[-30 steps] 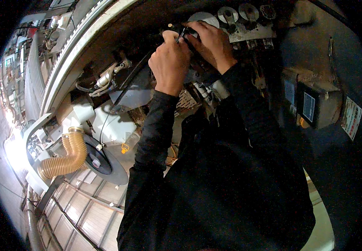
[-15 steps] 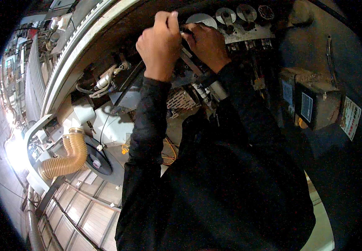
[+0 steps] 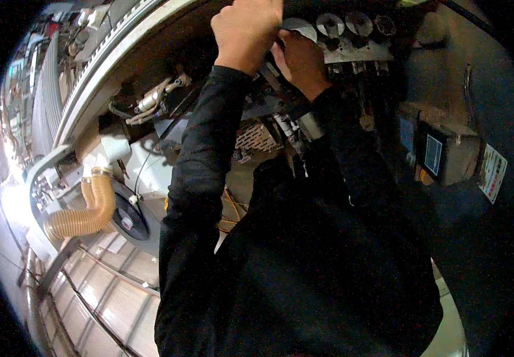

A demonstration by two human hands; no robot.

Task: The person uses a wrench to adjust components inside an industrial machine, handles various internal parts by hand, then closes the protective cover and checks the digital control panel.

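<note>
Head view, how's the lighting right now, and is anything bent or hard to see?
Head view: white glare washes out the far left, while the black clothing sinks into shadow; head view: the pale rail looks bowed; head view: the left hand is brighter than the right hand, its fingers cropped or hidden.

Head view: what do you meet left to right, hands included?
Tan hose, white cylinder, left hand, right hand, box, sticker.
</note>
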